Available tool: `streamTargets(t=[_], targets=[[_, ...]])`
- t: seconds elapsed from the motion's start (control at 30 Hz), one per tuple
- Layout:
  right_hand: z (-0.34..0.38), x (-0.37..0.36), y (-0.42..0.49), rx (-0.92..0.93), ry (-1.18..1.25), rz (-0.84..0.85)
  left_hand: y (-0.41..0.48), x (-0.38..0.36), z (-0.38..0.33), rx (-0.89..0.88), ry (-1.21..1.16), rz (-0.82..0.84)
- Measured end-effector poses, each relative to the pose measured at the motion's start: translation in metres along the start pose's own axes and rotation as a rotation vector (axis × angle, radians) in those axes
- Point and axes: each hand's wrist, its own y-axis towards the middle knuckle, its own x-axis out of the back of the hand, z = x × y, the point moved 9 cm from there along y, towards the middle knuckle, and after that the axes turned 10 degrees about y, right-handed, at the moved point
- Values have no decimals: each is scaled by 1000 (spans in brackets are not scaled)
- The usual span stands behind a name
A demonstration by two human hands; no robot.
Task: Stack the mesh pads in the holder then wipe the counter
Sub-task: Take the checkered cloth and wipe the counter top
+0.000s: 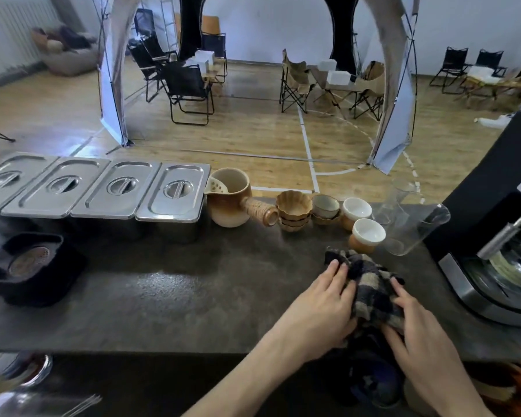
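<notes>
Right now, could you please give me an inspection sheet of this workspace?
Surface: dark counter, mostly bare in the middle.
Job's things: checked cloth on the counter; black holder at left, mesh pads inside.
Clutter: four lidded steel pans, side-handled pot, stacked cups, glass pitcher, machine at right.
Grippers: left hand and right hand pressing the cloth.
Cables: nothing seen.
Surroundings: folding chairs, wooden floor.

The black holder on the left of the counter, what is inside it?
Inside the black holder lies a round brownish mesh pad, flat in the hollow. Only the top one shows; whether more pads lie under it cannot be seen, because it covers them.
</notes>
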Motion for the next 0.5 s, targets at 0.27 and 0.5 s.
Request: streamTargets(t=[0.27,0.5], targets=[[58,-41,26,237,-33,118,-35,9,57,44,22,-11],[91,-64,44,325,-3,170,-45,15,104,124,-78,92]])
